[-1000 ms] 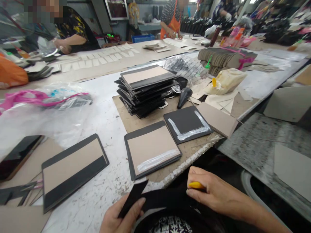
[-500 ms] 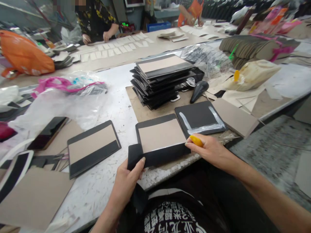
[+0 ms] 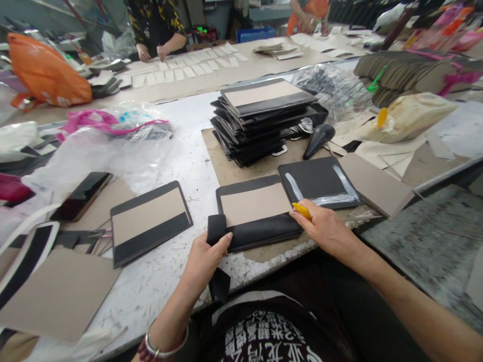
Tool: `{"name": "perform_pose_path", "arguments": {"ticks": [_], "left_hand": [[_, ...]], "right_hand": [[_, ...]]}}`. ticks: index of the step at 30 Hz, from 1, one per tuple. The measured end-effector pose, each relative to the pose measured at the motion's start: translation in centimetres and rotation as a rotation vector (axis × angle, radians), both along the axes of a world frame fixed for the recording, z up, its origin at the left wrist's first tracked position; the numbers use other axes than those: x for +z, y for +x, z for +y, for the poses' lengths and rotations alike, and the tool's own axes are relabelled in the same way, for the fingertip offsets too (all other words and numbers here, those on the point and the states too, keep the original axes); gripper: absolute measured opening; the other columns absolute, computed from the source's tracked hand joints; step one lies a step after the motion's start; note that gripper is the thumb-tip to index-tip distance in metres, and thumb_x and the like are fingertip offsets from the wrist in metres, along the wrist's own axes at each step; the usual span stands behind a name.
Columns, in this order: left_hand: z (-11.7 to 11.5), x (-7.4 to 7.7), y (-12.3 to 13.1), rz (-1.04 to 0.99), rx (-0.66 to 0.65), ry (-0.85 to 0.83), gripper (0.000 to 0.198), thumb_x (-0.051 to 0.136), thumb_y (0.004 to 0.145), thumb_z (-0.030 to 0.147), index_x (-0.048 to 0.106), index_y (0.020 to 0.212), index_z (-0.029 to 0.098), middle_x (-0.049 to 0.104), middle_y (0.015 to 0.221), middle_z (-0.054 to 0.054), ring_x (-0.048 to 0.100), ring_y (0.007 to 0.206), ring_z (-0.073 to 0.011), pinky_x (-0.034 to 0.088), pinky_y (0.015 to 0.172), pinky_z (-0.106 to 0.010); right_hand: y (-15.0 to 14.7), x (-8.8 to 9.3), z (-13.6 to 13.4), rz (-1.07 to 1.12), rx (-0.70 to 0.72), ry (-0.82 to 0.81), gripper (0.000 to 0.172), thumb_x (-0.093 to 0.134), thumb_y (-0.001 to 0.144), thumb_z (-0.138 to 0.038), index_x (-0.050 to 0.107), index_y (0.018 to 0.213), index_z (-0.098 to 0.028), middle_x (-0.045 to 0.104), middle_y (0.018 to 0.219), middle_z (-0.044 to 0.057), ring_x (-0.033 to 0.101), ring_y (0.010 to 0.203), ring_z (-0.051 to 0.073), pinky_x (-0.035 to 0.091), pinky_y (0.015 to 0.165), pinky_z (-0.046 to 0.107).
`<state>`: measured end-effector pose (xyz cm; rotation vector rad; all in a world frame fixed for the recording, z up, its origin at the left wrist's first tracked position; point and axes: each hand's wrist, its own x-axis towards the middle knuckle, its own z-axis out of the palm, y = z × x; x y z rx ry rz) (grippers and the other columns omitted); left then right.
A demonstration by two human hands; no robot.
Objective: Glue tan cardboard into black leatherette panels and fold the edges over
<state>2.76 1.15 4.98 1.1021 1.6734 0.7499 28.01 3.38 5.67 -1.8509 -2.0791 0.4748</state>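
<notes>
A black strip of material (image 3: 260,235) lies across the near edge of a black-bordered cardboard panel (image 3: 255,203) at the table's front. My left hand (image 3: 206,259) pinches the strip's left end, with a loose tail hanging over the table edge. My right hand (image 3: 326,230) presses the strip's right end and holds a small yellow tool (image 3: 302,210) in its closed fingers. Just right of the panel lies a black square (image 3: 319,180) with white glue streaks.
A stack of finished black panels (image 3: 264,118) stands behind, with a black mouse-shaped object (image 3: 319,138) beside it. Another panel (image 3: 150,221) and a phone (image 3: 81,195) lie to the left. Plastic bags, cardboard sheets and other workers fill the far table.
Both hands rose from my lap to the table and laid the black strip over the glued near edge of the panel. The camera view shifted slightly right and down.
</notes>
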Motion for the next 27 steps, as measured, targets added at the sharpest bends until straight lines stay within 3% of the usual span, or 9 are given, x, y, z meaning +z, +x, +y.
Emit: {"name": "perform_pose_path", "arguments": {"ticks": [10, 27], "left_hand": [[0.8, -1.1, -0.1, 0.016, 0.015, -0.006, 0.025, 0.063, 0.065, 0.037, 0.048, 0.057, 0.019, 0.042, 0.043, 0.007, 0.035, 0.040, -0.0091, 0.026, 0.039, -0.022], [0.5, -0.2, 0.2, 0.001, 0.009, -0.052, 0.024, 0.063, 0.067, 0.033, 0.047, 0.057, 0.018, 0.044, 0.045, 0.006, 0.036, 0.042, -0.0080, 0.027, 0.042, -0.022]], "right_hand": [[0.1, -1.8, -0.5, -0.083, 0.101, 0.179, 0.025, 0.036, 0.093, -0.041, 0.047, 0.080, -0.022, 0.058, 0.073, 0.004, 0.055, 0.068, 0.020, 0.037, 0.064, 0.030], [0.2, -2.3, -0.6, -0.260, 0.146, 0.222, 0.021, 0.039, 0.093, -0.034, 0.049, 0.080, -0.020, 0.057, 0.070, 0.005, 0.056, 0.067, 0.020, 0.039, 0.061, 0.032]]}}
